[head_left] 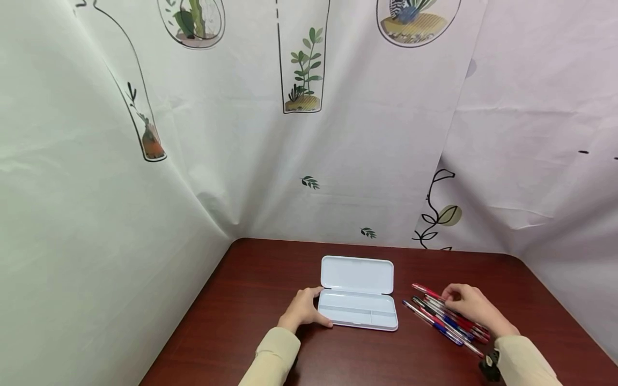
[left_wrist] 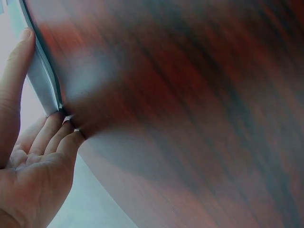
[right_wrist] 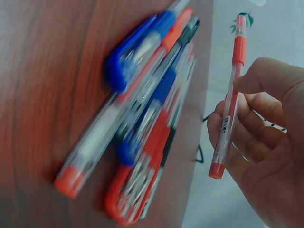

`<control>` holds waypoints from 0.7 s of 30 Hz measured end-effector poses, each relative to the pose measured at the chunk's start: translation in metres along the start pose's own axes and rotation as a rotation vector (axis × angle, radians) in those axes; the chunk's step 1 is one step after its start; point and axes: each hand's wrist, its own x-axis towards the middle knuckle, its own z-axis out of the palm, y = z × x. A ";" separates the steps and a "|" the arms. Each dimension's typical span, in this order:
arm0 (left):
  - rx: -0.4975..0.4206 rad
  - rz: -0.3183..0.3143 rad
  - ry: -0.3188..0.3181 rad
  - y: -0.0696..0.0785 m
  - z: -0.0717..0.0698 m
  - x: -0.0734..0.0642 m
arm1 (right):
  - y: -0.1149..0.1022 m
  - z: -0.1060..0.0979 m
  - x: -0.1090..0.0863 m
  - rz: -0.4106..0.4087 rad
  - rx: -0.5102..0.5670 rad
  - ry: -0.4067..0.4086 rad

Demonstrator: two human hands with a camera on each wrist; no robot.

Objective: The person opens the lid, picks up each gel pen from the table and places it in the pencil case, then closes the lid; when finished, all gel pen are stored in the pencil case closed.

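Note:
A white pencil case (head_left: 357, 275) lies open on the table, its lid folded back and its tray divided into compartments. My left hand (head_left: 302, 307) holds the left end of the case, thumb at the near corner and fingers at the far one. In the right wrist view, my right hand (right_wrist: 266, 123) pinches a red gel pen (right_wrist: 239, 52) between thumb and fingers, raised off the pile. Below that hand lies a loose bundle of several gel pens (head_left: 440, 321), with red, blue and black caps or grips.
The dark red wooden table (head_left: 270, 268) meets a white curtain (head_left: 260, 150) printed with plants at its back and sides. Near my right cuff, a small black device (head_left: 490, 365) sits at the wrist.

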 end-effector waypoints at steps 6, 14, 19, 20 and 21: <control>0.001 -0.018 -0.009 0.001 -0.002 0.000 | -0.017 0.004 0.004 -0.056 0.033 -0.006; 0.005 -0.008 -0.006 0.002 -0.002 -0.001 | -0.040 0.014 0.015 -0.135 0.062 0.007; 0.007 -0.004 -0.002 0.003 -0.002 -0.001 | -0.056 0.020 0.021 -0.177 0.093 -0.017; 0.004 -0.007 -0.004 0.003 -0.002 -0.001 | -0.059 0.021 0.022 -0.184 0.095 -0.021; 0.001 -0.009 -0.005 0.003 -0.002 -0.001 | -0.062 0.023 0.023 -0.187 0.097 -0.024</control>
